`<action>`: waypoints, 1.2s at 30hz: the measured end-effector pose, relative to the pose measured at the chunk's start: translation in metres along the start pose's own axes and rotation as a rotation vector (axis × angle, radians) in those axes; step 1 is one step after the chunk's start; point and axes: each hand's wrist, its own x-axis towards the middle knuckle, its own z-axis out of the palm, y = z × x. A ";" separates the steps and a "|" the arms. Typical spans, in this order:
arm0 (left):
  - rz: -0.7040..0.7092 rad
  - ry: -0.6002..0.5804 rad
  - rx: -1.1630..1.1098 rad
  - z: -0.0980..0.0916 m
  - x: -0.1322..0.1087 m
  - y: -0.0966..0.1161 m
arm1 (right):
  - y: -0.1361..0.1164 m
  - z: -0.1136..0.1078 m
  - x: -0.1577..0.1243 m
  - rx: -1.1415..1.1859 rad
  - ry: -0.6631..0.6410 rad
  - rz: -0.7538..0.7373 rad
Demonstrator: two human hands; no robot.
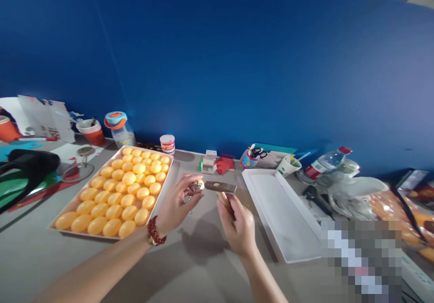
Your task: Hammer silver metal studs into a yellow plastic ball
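I had the right grip (239,226) clamped on the handle of a hammer (221,187), its head just below the frame's center. I had the left grip (178,200) closed, thumb and fingers, on a shiny metallic object (196,186), just left of the hammer head. At left of center, a shallow tray (73,204) of orange balls (121,187) lay on the counter (162,271); a white tray (285,212) lay at right of center.

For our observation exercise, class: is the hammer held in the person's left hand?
No, the right hand grips the hammer by its handle, while the left hand holds a shiny object.
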 end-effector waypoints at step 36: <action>0.150 -0.059 0.438 -0.004 0.000 0.003 | -0.003 0.001 0.001 -0.149 -0.064 -0.054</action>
